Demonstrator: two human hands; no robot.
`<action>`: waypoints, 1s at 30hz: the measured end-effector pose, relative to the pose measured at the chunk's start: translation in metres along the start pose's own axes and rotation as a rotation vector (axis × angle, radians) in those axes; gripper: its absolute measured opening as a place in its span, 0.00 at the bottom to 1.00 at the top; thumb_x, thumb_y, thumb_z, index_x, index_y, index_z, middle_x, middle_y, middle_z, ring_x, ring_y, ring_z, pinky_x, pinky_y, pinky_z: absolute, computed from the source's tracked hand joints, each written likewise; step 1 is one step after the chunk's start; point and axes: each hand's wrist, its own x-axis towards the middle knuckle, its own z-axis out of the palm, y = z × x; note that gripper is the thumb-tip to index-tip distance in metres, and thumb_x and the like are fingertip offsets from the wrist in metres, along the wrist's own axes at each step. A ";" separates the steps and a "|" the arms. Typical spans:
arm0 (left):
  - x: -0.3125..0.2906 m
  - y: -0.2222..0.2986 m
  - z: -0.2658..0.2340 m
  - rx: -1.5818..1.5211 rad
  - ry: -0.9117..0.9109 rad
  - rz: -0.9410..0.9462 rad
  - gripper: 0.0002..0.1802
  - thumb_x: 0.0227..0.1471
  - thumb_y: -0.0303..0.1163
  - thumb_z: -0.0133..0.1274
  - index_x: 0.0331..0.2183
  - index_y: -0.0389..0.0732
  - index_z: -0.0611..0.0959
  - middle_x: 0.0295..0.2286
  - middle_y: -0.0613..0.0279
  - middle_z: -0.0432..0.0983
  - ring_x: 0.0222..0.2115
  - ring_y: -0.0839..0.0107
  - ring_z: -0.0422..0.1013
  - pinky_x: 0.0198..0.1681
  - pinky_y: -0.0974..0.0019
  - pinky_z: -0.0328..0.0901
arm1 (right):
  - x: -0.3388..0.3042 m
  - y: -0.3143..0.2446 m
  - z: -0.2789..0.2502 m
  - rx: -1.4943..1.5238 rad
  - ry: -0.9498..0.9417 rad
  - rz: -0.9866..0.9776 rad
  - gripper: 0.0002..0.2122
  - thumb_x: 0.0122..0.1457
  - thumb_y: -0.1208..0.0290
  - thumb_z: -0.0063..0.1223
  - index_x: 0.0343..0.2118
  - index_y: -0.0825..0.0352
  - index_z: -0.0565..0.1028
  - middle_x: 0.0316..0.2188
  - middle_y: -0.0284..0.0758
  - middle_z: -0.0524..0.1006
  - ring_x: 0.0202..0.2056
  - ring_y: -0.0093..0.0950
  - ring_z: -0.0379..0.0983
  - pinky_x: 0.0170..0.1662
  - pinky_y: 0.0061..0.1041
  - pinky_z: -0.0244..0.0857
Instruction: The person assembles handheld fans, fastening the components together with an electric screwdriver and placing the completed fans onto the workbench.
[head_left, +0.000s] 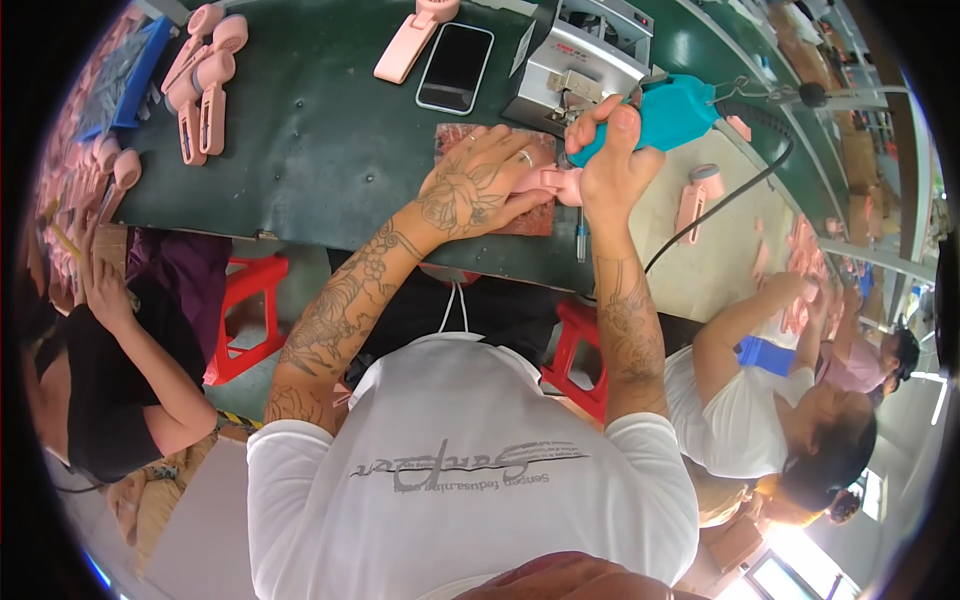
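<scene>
My right hand (618, 165) is wrapped around the lower end of a teal electric screwdriver (668, 113), which is tilted and hangs from a hook. Its bit is hidden from me. My left hand (475, 185) presses a pink handheld fan (563, 183) down on a reddish mat (525, 222). Most of the fan lies under the left fingers; one pink end shows between my hands, against the right hand. Just beyond the hands stands a silver screw feeder (575, 70). A slim blue-tipped tool (581, 243) lies by my right wrist.
A phone (456, 68) and another pink fan (405, 48) lie on the green table. Several fans (208, 105) and a blue tray (145, 80) are at left. To the right, a black cable (725, 195) loops past one fan (692, 205). Co-workers sit on both sides.
</scene>
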 end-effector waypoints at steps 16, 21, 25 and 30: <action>0.001 -0.005 0.007 0.016 0.124 0.129 0.23 0.61 0.47 0.54 0.50 0.42 0.82 0.48 0.50 0.75 0.51 0.48 0.69 0.59 0.49 0.62 | 0.033 -0.016 0.010 -0.021 0.089 -0.147 0.16 0.70 0.58 0.53 0.38 0.71 0.76 0.20 0.32 0.75 0.21 0.21 0.71 0.25 0.21 0.63; 0.003 -0.006 0.005 -0.037 0.118 0.131 0.19 0.61 0.42 0.52 0.50 0.44 0.83 0.48 0.55 0.76 0.50 0.52 0.70 0.58 0.50 0.63 | 0.058 0.015 0.009 -0.053 0.027 -0.353 0.16 0.70 0.58 0.54 0.35 0.70 0.74 0.20 0.31 0.75 0.22 0.20 0.72 0.26 0.21 0.64; 0.003 -0.008 0.009 -0.016 0.169 0.176 0.19 0.61 0.40 0.52 0.50 0.44 0.83 0.47 0.55 0.76 0.48 0.52 0.71 0.54 0.50 0.65 | 0.056 0.008 0.011 -0.017 0.026 -0.266 0.16 0.70 0.58 0.54 0.34 0.70 0.74 0.20 0.31 0.75 0.22 0.20 0.71 0.26 0.22 0.63; 0.001 -0.005 -0.004 -0.066 -0.037 0.033 0.22 0.63 0.46 0.50 0.51 0.45 0.83 0.54 0.51 0.73 0.57 0.47 0.67 0.64 0.47 0.59 | 0.024 -0.012 0.008 -0.004 0.059 -0.060 0.16 0.70 0.59 0.53 0.37 0.71 0.75 0.20 0.31 0.74 0.21 0.21 0.71 0.24 0.22 0.62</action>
